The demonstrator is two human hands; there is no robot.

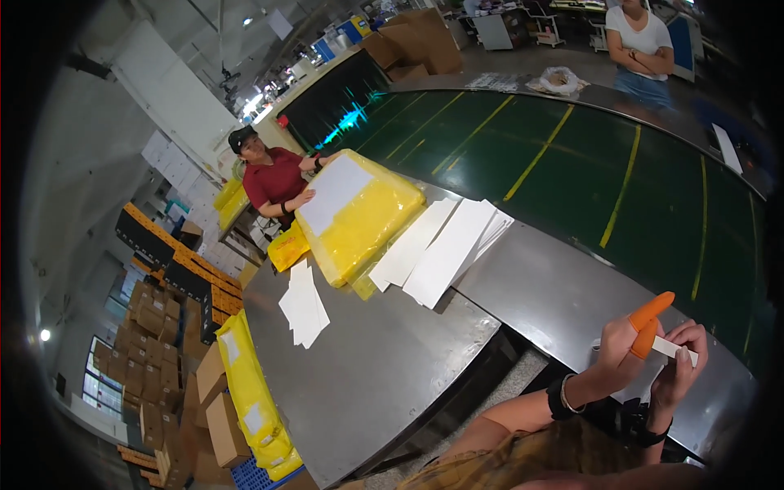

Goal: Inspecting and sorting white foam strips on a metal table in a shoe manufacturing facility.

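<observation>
We hold a small white label (674, 349) at lower right, above the steel table (384, 367): the left hand (625, 355), with orange finger cots, and the right hand (682, 367) both pinch it with fingers closed on it. Farther out, long white sheets (445, 245) fan beside a yellow package (363, 216) bearing a white rectangle, loose white slips (304, 306) lie left of centre, and more yellow packages (249, 392) lean at the table's left edge.

Daylight is coming through windows (102, 384) at far left; stacked cardboard boxes (155, 327) are lining the floor beside grey metal tables (376, 367)
</observation>
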